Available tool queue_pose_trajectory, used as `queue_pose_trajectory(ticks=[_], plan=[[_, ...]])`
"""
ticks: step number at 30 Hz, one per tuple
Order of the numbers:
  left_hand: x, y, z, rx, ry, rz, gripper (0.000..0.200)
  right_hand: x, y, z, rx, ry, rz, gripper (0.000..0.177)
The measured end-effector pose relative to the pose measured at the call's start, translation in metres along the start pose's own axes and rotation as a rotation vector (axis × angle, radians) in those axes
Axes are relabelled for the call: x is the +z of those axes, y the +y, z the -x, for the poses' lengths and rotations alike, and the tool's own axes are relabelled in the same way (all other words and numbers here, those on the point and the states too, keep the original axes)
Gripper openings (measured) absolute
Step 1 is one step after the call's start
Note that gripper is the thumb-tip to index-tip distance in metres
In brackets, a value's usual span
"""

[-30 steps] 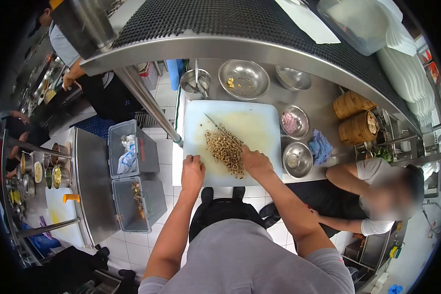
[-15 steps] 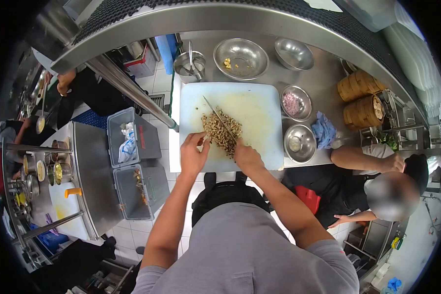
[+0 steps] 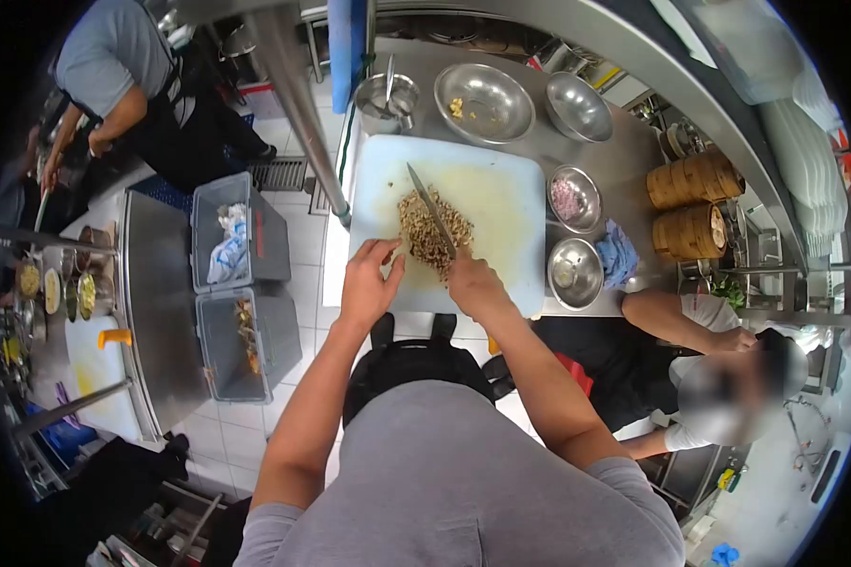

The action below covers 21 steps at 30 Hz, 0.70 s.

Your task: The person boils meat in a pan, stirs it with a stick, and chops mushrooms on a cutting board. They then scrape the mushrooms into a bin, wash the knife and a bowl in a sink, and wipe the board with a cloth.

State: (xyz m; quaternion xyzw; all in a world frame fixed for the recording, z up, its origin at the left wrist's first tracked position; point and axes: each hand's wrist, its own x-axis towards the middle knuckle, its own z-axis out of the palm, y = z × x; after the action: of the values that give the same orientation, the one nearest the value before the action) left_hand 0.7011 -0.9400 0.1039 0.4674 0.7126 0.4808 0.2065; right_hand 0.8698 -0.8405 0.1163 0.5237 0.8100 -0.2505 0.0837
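A heap of finely chopped brown food [image 3: 424,243] lies on the white cutting board [image 3: 506,217]; its kind I cannot make out. My right hand [image 3: 480,286] is wrapped round the handle of a kitchen knife [image 3: 427,202], whose blade slants up and left across the heap. Just left of the heap, my left hand [image 3: 369,280] is over the board's near-left part, thumb and fingers apart and nothing between them.
Beyond the board stand a metal pot [image 3: 371,106] with utensils, a wide steel bowl [image 3: 501,99] with yellow bits and another bowl [image 3: 579,107]. To the right are a bowl of pink pieces [image 3: 565,198], a small bowl [image 3: 575,274], a blue cloth [image 3: 616,255] and a co-worker [image 3: 676,321].
The view has tilted and shifted. My left hand's fingers have spread from a near pinch. The knife still lies across the heap in my right hand. The person at upper left shows more.
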Motion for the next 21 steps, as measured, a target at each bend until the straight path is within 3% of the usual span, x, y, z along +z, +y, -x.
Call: queue_pose_trajectory(ticks=[4, 5, 9, 11, 13, 14, 17, 21], plan=[[0.006, -0.011, 0.008, 0.053, -0.018, 0.014, 0.024, 0.011, 0.032, -0.023, -0.109, -0.004, 0.103, 0.029], [0.006, -0.013, 0.008, 0.084, -0.023, 0.014, 0.024, -0.021, 0.024, -0.02, -0.055, -0.174, -0.038, 0.029], [0.003, -0.009, 0.013, 0.03, -0.024, 0.04, 0.024, -0.045, 0.023, 0.039, -0.071, -0.066, 0.227, 0.026], [0.006, -0.013, 0.017, 0.022, 0.004, 0.055, 0.024, -0.009, 0.044, 0.043, 0.045, -0.131, 0.173, 0.026], [0.007, -0.015, 0.019, -0.019, -0.012, 0.063, 0.024, 0.025, 0.041, 0.035, 0.101, -0.047, 0.146, 0.027], [0.005, -0.011, 0.02, -0.056, -0.053, 0.065, 0.024, 0.03, 0.042, 0.03, 0.025, -0.001, 0.125, 0.028], [0.01, -0.016, 0.021, -0.027, -0.047, 0.042, 0.024, 0.006, 0.03, 0.023, -0.062, 0.011, 0.161, 0.027], [0.006, -0.011, 0.017, -0.017, -0.014, 0.046, 0.024, -0.003, 0.03, 0.059, 0.022, -0.074, 0.207, 0.026]])
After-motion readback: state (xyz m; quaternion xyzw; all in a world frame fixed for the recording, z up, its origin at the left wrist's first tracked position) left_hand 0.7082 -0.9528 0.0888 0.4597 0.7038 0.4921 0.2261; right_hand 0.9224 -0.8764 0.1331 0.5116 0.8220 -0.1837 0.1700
